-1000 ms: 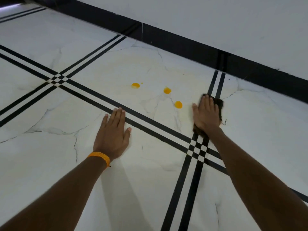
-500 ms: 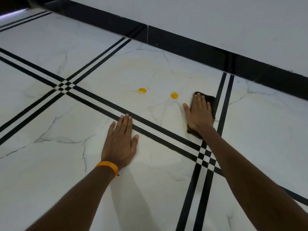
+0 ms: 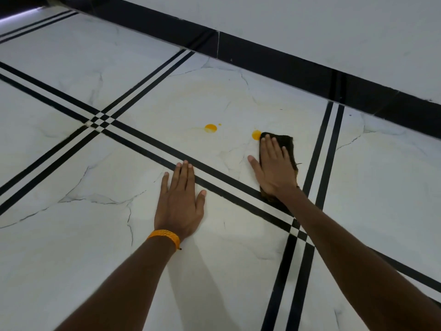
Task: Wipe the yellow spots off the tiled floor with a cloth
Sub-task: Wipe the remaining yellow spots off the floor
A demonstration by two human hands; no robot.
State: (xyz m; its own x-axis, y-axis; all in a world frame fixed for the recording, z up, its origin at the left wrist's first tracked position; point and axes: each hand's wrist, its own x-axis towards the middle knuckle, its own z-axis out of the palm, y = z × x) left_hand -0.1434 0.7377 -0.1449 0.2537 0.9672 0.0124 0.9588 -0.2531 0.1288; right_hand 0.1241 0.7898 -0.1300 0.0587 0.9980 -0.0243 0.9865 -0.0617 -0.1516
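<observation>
A person kneeling or leaning over a white marble-patterned tiled floor (image 3: 71, 259) presses a dark brown cloth (image 3: 287, 145) flat against it with the right hand (image 3: 274, 170). The fingers are straight and close together on top of the fabric, and the thumb is spread out to the left, resting on bare tile. The cloth lies under that palm in the middle of the scene, its right edge just beside a pair of black stripes (image 3: 330, 144) that run from near to far. Its near end overlaps a second pair of black stripes (image 3: 152, 142) crossing from the left.

The cloth's far-left corner touches a smaller yellow spot (image 3: 256, 134). To the left, apart from the cloth, sits a larger yellow spot (image 3: 211, 128), with a tiny yellow droplet (image 3: 219, 124) just beside it on the far right. A faint yellowish tint marks the tile beyond them.

The left hand (image 3: 180, 204) holds nothing. It lies palm down on the floor nearer the camera, fingers straight and together, thumb out to the right, fingertips reaching the crossing stripes. An orange braided wristband (image 3: 164, 236) circles that wrist.

Along the far side, a glossy black skirting (image 3: 286, 68) runs at the foot of a pale wall (image 3: 310, 20).
</observation>
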